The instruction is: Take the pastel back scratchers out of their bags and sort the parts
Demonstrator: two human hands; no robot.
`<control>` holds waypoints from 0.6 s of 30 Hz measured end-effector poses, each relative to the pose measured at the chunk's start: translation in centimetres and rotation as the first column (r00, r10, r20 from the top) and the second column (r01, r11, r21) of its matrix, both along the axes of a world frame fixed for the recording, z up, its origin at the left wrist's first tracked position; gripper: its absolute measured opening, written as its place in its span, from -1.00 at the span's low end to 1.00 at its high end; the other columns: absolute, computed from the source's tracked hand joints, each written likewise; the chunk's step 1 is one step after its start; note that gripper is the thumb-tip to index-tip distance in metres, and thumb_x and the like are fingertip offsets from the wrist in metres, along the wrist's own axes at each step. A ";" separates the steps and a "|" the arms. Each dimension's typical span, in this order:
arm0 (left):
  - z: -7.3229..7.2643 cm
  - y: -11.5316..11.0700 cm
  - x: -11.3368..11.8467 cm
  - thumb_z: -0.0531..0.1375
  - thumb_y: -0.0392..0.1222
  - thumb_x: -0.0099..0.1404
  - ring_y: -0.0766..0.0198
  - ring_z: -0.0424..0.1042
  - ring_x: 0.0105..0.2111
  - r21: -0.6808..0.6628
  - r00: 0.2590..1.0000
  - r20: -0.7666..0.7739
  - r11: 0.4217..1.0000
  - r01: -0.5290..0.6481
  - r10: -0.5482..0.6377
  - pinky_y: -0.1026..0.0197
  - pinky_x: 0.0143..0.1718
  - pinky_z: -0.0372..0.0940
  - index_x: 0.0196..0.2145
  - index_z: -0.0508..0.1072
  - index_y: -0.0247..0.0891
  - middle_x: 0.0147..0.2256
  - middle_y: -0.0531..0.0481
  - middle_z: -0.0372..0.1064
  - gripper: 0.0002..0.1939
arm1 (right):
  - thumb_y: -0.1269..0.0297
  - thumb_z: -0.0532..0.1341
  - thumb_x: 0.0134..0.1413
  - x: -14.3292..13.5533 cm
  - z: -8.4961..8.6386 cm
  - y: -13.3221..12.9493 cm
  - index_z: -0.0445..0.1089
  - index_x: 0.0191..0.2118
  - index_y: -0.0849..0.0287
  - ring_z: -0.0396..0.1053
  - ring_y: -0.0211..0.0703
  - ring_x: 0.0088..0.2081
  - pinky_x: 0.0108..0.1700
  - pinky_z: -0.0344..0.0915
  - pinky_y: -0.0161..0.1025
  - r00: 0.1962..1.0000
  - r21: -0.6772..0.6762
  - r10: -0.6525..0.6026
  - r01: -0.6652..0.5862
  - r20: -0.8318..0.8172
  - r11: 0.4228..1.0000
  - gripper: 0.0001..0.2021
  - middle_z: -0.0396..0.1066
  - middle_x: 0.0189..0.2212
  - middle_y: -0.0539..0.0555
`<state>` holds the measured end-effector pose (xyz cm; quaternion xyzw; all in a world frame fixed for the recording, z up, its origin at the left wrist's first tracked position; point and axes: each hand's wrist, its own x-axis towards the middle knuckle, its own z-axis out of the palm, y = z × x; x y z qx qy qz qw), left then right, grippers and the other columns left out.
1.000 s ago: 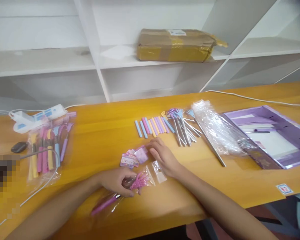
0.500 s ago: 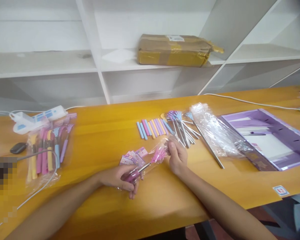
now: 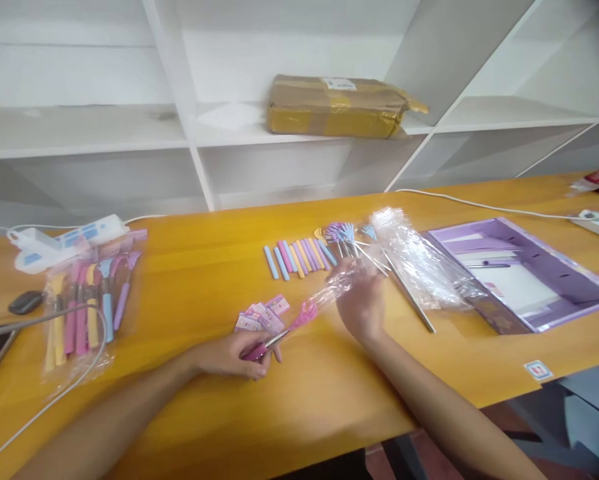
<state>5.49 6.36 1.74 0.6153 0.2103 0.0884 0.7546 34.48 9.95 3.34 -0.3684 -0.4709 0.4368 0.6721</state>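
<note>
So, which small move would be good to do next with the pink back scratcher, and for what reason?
Probably hold the pink back scratcher steady in the left hand and let the right hand draw the clear plastic gently in line with the metal rod. The plastic stretches between the hand-shaped head and the right hand, so a sideways pull might snag.

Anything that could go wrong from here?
1. The clear, crinkled plastic bag runs from the right hand to the pink back scratcher with a silver rod; it might snag there or tear.
2. The left hand is right by the small purple-and-white printed cards; a slip could scatter them.
3. The right hand is close to the pile of silver-rod back scratchers; a sharp tug might knock it.
</note>
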 end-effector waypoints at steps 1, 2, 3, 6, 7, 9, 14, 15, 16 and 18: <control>-0.1 0.0 -0.1 0.35 0.14 0.39 0.37 0.28 -0.43 -0.013 1.000 -0.011 1.000 -0.003 0.002 0.35 -0.44 0.16 0.08 0.44 -0.23 -0.31 0.04 0.34 -0.51 | -0.24 0.28 0.27 -0.5 0.0 -0.3 0.36 -0.21 0.07 0.33 -0.15 -0.30 -0.27 0.36 -0.19 0.989 -0.035 0.144 -0.143 0.039 0.989 -0.57 0.36 -0.29 0.05; -0.2 0.0 -0.2 0.35 0.16 0.39 0.37 0.28 -0.45 -0.023 1.000 -0.023 1.000 -0.007 0.006 0.35 -0.47 0.15 0.09 0.43 -0.23 -0.29 0.04 0.34 -0.50 | -0.18 0.34 0.23 -1.0 0.2 -0.5 0.38 -0.21 0.08 0.36 -0.13 -0.28 -0.23 0.39 -0.17 0.962 -0.070 0.265 -0.260 0.073 0.963 -0.60 0.39 -0.28 0.06; -0.3 0.0 -0.2 0.35 0.17 0.38 0.38 0.28 -0.45 -0.028 0.999 -0.032 1.000 -0.011 0.010 0.36 -0.50 0.15 0.09 0.42 -0.22 -0.28 0.04 0.34 -0.49 | -0.11 0.38 0.22 -1.3 0.5 -0.6 0.39 -0.23 0.09 0.39 -0.13 -0.26 -0.20 0.40 -0.16 0.937 -0.093 0.336 -0.327 0.098 0.940 -0.63 0.41 -0.29 0.06; -0.3 -0.2 -0.3 0.34 0.17 0.38 0.40 0.27 -0.47 -0.007 0.999 -0.044 1.000 -0.019 0.019 0.38 -0.54 0.13 0.08 0.42 -0.23 -0.28 0.05 0.34 -0.49 | -0.04 0.38 0.26 -0.2 2.5 0.0 0.38 -0.28 0.09 0.42 -0.16 -0.25 -0.13 0.43 -0.14 0.950 -0.101 0.288 -0.277 0.118 0.956 -0.68 0.45 -0.29 0.05; -0.2 -0.2 -0.3 0.34 0.17 0.38 0.40 0.26 -0.48 -0.003 0.999 -0.051 1.000 -0.021 0.021 0.39 -0.56 0.13 0.07 0.43 -0.23 -0.29 0.05 0.33 -0.50 | -0.02 0.40 0.23 1.1 3.5 0.6 0.38 -0.29 0.09 0.42 -0.17 -0.27 -0.13 0.43 -0.15 0.974 -0.093 0.197 -0.187 0.112 0.978 -0.68 0.46 -0.29 0.04; -0.1 -0.4 -0.2 0.33 0.14 0.39 0.40 0.24 -0.50 -0.022 0.997 -0.073 0.999 -0.033 0.031 0.39 -0.59 0.10 0.06 0.43 -0.24 -0.31 0.06 0.33 -0.53 | 0.04 0.49 0.10 5.1 5.5 2.4 0.36 -0.29 0.08 0.42 -0.21 -0.32 -0.19 0.42 -0.18 0.994 -0.078 -0.043 0.051 0.100 0.996 -0.65 0.44 -0.33 0.00; -1.1 -0.6 0.5 0.16 -0.05 0.45 0.44 0.04 -0.60 -0.235 0.994 0.026 0.967 -0.100 0.109 0.36 -0.58 0.05 -0.06 0.42 -0.31 -0.43 0.06 0.35 -0.73 | 0.20 0.27 0.37 17.6 8.0 7.4 0.43 -0.06 0.17 0.22 -0.34 -0.52 -0.36 0.10 -0.21 0.701 -0.070 -0.458 0.583 0.547 0.809 -0.83 0.38 -0.45 -0.01; -1.4 -0.6 0.6 0.14 -0.09 0.44 0.44 0.02 -0.61 -0.267 0.990 0.059 0.958 -0.105 0.125 0.35 -0.57 0.05 -0.09 0.42 -0.32 -0.45 0.05 0.35 -0.76 | 0.21 0.18 0.43 19.4 7.9 8.1 0.45 -0.13 0.22 0.17 -0.36 -0.53 -0.34 0.06 -0.17 0.535 -0.066 -0.405 0.659 0.742 0.749 -0.82 0.34 -0.49 -0.01; -1.8 -0.6 0.6 0.12 -0.11 0.43 0.44 0.01 -0.62 -0.284 0.987 0.084 0.953 -0.107 0.135 0.34 -0.57 0.06 -0.11 0.42 -0.32 -0.46 0.04 0.35 -0.77 | 0.25 0.14 0.44 21.0 7.7 8.7 0.46 -0.22 0.24 0.13 -0.37 -0.52 -0.30 0.05 -0.13 0.393 -0.074 -0.276 0.679 0.877 0.731 -0.77 0.34 -0.49 0.01; -2.2 -0.6 0.6 0.11 -0.12 0.41 0.43 0.05 -0.62 -0.277 0.984 0.102 0.954 -0.112 0.145 0.34 -0.57 0.07 -0.13 0.41 -0.31 -0.46 0.03 0.36 -0.79 | 0.33 0.21 0.37 23.0 7.0 9.7 0.45 -0.39 0.26 0.05 -0.37 -0.50 -0.23 0.03 -0.08 0.252 -0.106 -0.096 0.680 0.963 0.725 -0.74 0.37 -0.48 0.06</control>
